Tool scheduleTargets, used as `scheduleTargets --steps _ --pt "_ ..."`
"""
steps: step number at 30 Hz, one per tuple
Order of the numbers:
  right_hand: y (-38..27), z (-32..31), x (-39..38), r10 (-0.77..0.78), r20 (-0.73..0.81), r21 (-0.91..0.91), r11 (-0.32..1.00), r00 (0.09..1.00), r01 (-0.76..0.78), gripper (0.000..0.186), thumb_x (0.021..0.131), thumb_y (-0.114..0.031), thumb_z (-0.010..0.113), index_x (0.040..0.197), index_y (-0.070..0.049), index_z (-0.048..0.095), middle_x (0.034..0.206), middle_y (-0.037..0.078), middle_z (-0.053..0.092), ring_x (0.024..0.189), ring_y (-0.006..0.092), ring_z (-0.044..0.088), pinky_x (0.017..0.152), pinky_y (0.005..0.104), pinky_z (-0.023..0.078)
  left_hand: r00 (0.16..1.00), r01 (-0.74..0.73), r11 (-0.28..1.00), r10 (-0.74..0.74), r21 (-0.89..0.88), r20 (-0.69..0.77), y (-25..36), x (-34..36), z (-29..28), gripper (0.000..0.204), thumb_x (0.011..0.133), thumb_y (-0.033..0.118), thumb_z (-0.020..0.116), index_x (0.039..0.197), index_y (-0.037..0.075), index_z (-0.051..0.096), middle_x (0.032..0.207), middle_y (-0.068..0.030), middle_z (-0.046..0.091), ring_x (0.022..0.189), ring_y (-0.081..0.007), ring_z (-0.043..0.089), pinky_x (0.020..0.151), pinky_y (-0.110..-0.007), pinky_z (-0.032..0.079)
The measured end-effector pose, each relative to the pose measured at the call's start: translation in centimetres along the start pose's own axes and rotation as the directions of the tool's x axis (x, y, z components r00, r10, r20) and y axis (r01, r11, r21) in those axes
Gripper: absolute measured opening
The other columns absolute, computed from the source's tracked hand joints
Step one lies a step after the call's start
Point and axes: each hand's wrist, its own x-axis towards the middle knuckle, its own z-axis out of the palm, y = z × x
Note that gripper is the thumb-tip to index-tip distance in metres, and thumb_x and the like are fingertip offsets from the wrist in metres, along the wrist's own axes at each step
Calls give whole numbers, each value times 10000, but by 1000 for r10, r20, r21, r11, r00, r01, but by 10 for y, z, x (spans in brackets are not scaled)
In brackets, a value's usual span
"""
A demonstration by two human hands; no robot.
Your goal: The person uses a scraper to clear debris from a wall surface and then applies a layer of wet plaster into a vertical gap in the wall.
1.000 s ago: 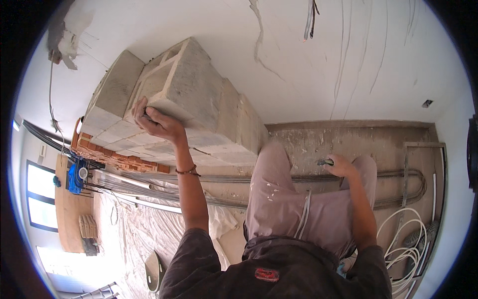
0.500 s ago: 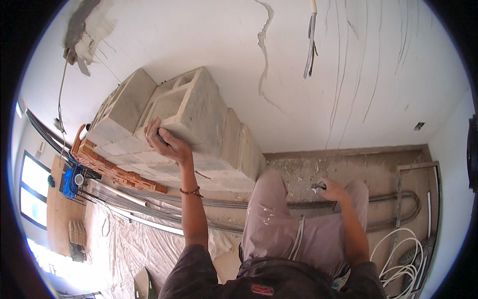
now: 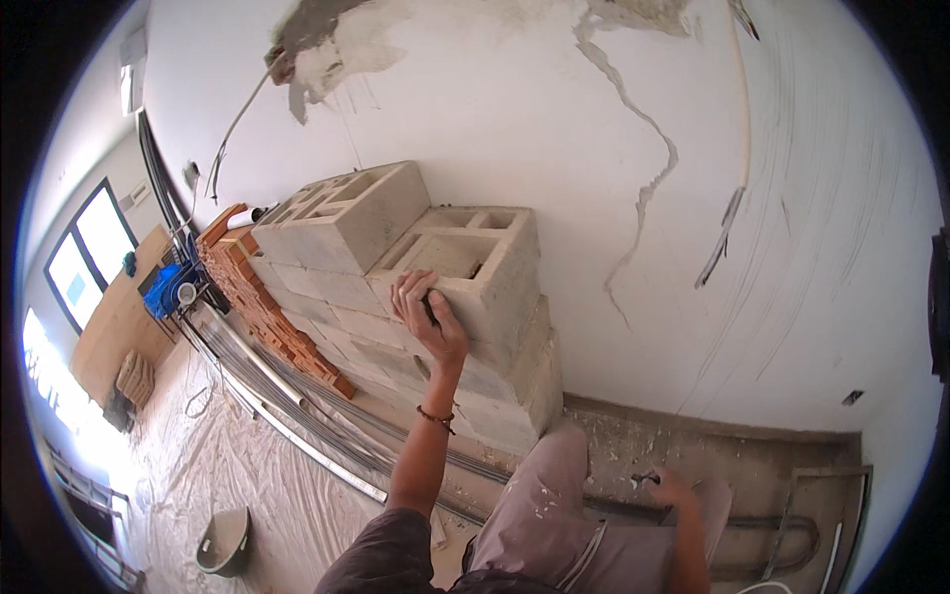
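My left hand is closed over the near top edge of a grey hollow concrete block. A dark patch shows between its thumb and fingers; I cannot tell whether that is a thing or a shadow. The block lies on top of the near end of a stack of such blocks along the white wall. Behind it another hollow block sits higher. Low by my right knee, my right hand is closed round a small dark thing, too small to make out.
Red bricks stand beyond the blocks, and long pipes run along the floor. Plastic sheeting covers the floor at left, with a dark bucket on it. A metal frame is at right. Wires hang from the wall.
My view has swung left and up, so the blocks sit lower and further right and the bucket shows more fully. My left hand stays on the same block; my right stays low by the knee.
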Motion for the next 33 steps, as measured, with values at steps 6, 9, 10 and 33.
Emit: scheduleTargets --steps 6,9,10,33 --pt "3 -1 7 42 32 -94 995 999 -39 456 837 -364 660 1148 -31 637 1101 211 672 1047 340 639 887 404 491 999 39 999 -39 -15 -9 8 4 4 191 954 138 482 1031 33 622 1086 -111 644 1143 -322 529 1112 -475 257" --pt "-22 -7 -1 72 34 -115 991 997 -67 481 839 -380 650 1171 -33 630 1144 218 659 1087 343 626 893 398 490 999 38 999 -38 1 -4 5 5 -2 188 948 135 487 1031 35 623 1087 -112 643 1144 -322 530 1113 -475 251" --pt "-15 -1 5 49 33 -134 990 998 -44 484 840 -383 647 1172 -32 630 1134 219 662 1076 345 630 890 399 490 999 36 999 -36 12 -3 3 5 -5 187 946 134 488 1030 35 623 1087 -113 643 1144 -322 530 1114 -475 250" --pt "21 18 30 18 63 -183 983 998 -7 412 830 -343 657 1135 -66 665 1035 188 702 994 337 663 869 397 499 999 52 998 -53 -20 -9 4 2 3 187 956 145 490 1035 46 629 1105 -102 647 1184 -316 521 1125 -477 235"
